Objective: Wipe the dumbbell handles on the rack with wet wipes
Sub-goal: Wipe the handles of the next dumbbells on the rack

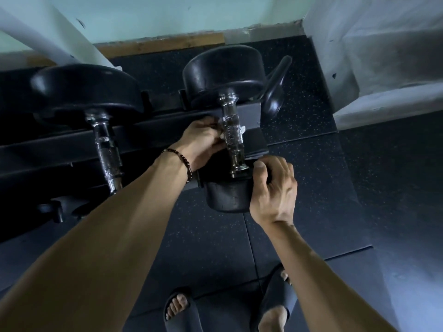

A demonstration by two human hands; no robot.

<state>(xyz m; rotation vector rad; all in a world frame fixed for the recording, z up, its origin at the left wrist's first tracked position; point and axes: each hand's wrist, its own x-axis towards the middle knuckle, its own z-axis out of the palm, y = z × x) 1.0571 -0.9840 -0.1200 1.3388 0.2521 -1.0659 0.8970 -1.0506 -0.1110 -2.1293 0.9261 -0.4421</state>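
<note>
Head view: the rack point(72, 144) carries two dumbbells laid across its rails, so each handle spans the gap between the rails and is open to reach from the front. The dumbbell point(223, 75) being worked lies at the right end of the rack; its handle point(230, 135) runs from the rear head down to the front head point(227, 197), which overhangs the front rail. The left hand point(201, 140) is on the left side of this handle, fingers point(217, 137) curled in and pinching a small pale wipe point(242, 129) against the knurled steel; only an edge of the wipe shows past the handle. The right hand point(273, 188) grips the front head, fingers wrapped over its right side and thumb on its top edge, probably to stop the dumbbell rolling on the rails under wiping pressure. The second dumbbell point(86, 92) rests further left on the rack, its handle point(105, 149) untouched. The floor point(311, 164) below is dark speckled matting.
</note>
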